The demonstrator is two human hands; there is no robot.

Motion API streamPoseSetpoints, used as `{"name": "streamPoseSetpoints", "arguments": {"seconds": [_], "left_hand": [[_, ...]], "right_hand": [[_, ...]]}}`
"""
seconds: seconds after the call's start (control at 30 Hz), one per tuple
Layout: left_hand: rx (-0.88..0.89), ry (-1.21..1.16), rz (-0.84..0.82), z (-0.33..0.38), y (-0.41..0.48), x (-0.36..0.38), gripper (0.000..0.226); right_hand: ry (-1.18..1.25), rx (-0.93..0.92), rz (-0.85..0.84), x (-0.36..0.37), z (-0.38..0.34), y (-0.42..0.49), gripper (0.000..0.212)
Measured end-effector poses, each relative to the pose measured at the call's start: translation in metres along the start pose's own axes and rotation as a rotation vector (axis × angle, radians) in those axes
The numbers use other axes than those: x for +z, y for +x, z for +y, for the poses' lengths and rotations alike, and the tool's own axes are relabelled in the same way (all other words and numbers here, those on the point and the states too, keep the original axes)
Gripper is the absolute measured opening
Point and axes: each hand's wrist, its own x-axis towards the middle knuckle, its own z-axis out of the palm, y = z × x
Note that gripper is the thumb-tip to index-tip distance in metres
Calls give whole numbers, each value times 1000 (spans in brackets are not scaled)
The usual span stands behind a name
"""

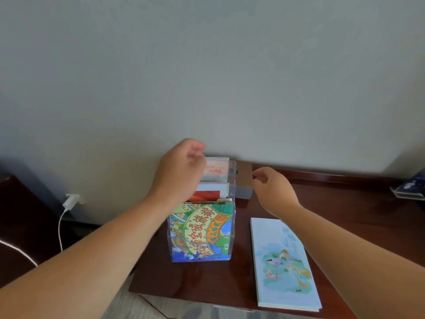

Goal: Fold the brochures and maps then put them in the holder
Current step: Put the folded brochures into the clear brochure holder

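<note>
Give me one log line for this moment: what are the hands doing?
left hand: over back pocket of holder, grip unclear | right hand: beside holder, empty | pale blue brochure: flat on table, not yet in

table point(345, 203): dark wood | on it: clear holder point(232, 180), pale brochure point(285, 263), cardboard box point(244, 178)

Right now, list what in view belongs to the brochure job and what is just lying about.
Job: clear holder; colourful map in its front pocket; orange-lettered brochure in its back pocket; pale blue brochure flat on the table.
Lying about: white charger; brown card behind the holder; dark blue item, far right.
</note>
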Motion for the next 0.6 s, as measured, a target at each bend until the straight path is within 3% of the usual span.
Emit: {"name": "streamPoseSetpoints", "arguments": {"seconds": [0.1, 0.3, 0.43, 0.5, 0.6], "left_hand": [[14, 34, -254, 8, -20, 53, 26], [-253, 201, -603, -31, -70, 159, 32], [-511, 157, -619, -55, -95, 191, 11], [-649, 67, -572, -61, -102, 202, 26], [-814, -10, -521, -61, -106, 217, 24]], "right_hand": [[-48, 90, 1, -11, 32, -11, 31], [-139, 310, -138, -21, 104, -38, 34], [-166, 482, -282, -21, 140, -55, 33], [-32, 615, -277, -20, 150, -64, 33], [207, 775, -310, -14, 160, -73, 28]]}}
